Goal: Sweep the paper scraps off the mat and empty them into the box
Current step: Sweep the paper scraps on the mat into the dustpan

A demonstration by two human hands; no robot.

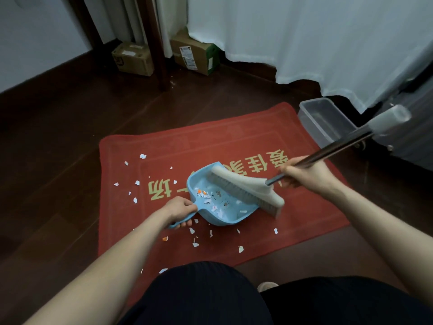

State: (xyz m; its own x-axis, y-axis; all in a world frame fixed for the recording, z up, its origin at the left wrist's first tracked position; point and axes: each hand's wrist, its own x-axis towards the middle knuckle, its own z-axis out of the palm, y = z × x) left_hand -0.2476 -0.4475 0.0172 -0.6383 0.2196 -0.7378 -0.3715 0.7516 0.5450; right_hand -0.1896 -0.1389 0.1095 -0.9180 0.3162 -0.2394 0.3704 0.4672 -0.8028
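1. While the left hand [180, 208] is curled tight round the handle of the blue dustpan [243, 215], the pan sits on the red doormat [304, 214], roughly in the middle; its open side faces right.
2. Right hand [304, 174] is gripping the dark pole of the broom [248, 187], fingers wrapped round it just above the head; the white head lies across the pan's open edge, bristles pointing down.
3. Paper scraps [135, 200]: a decent bunch sits inside the pan, mostly white with a few orange bits.
4. Plenty more are loose on the mat; some scattered left of the pan, some on the near side, between the pan and the person's knees.
5. Clear plastic box [325, 118] sits on the floor, just beside the mat's far right corner; well apart from the pan.
6. Background stuff: dark wooden floor [58, 160]; two cardboard boxes [132, 58] by the far wall; white curtain [304, 38] hanging behind the plastic box.
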